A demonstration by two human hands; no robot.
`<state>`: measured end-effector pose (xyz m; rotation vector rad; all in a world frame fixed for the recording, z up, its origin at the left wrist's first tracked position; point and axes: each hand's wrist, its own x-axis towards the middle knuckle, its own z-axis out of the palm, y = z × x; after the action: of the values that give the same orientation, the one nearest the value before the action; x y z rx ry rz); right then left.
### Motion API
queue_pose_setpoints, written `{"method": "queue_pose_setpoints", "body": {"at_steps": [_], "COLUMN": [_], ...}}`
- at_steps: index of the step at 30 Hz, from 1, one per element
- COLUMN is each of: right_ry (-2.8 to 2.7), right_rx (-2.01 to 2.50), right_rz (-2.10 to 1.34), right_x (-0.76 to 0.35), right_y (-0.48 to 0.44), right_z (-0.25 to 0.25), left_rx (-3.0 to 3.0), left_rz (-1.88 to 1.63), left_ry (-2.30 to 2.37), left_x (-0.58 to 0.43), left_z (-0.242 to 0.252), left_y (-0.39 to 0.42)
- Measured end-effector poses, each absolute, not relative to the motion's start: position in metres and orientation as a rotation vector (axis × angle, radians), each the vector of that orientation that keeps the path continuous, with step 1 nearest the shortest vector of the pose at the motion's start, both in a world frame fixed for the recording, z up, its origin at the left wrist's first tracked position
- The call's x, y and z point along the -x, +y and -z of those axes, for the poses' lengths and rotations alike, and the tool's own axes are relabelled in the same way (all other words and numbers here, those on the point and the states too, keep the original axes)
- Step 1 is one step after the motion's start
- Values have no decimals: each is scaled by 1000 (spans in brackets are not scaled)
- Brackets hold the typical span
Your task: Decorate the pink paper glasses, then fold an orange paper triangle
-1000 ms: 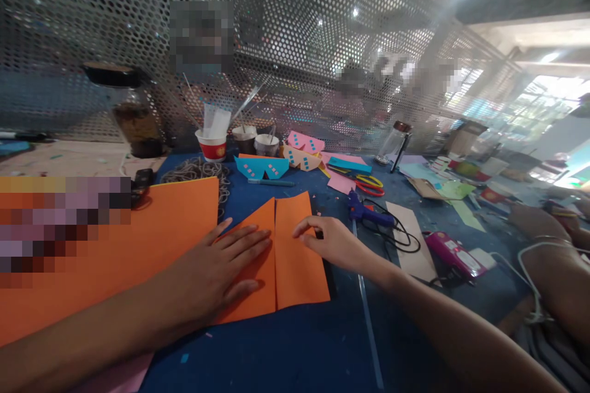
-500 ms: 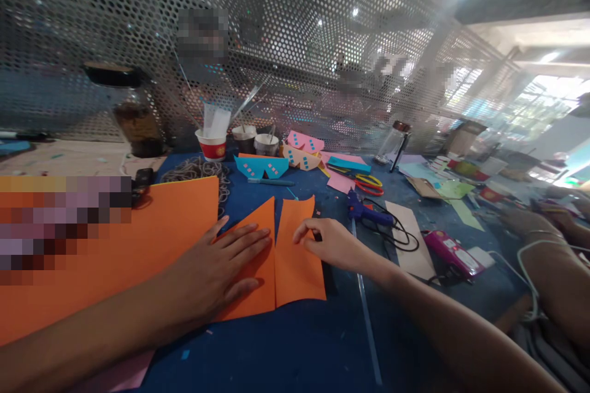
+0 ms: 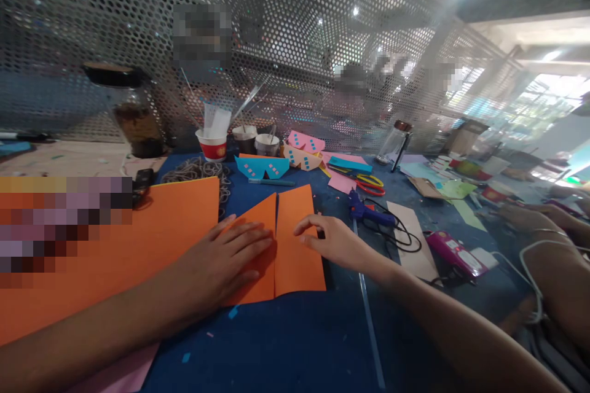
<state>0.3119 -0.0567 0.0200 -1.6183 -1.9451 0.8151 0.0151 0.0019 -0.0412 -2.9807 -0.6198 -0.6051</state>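
An orange sheet of paper (image 3: 302, 264) lies on the blue table, with a fold or slit down its middle and its right part lifting slightly. My left hand (image 3: 233, 258) rests flat on the left part, fingers spread. Over the right part hovers or rests my right hand (image 3: 334, 242), its fingers curved and the thumb a little apart from the forefinger. Nothing shows between them; whether the fingertips touch the paper I cannot tell. Larger orange paper (image 3: 179, 215) lies under and beyond my left forearm.
Behind the paper stand blue (image 3: 262, 167) and pink (image 3: 305, 141) paper masks, a pen (image 3: 271, 182) and a red-and-white paper cup (image 3: 212, 144). To the right lie scissors (image 3: 371, 184), a blue glue gun (image 3: 373, 212), and a magenta power device (image 3: 456, 255). Another person's arm (image 3: 544, 258) is at far right.
The orange sheet has shifted slightly away from me, and its right part has swung a little upward at the far edge. Both hands stay nearly in place.
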Motion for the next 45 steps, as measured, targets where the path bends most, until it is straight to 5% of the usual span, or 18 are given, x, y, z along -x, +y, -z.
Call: {"method": "queue_pose_setpoints", "body": {"at_steps": [45], "right_ry": [-2049], "right_rx": [1555], "right_rz": [-886], "right_x": [-314], "right_y": [-58], "right_z": [-22], "left_rx": [2961], "left_rz": [592], "left_ry": [-505], "left_x": [-13], "left_z": [33], "left_y": [-6]}}
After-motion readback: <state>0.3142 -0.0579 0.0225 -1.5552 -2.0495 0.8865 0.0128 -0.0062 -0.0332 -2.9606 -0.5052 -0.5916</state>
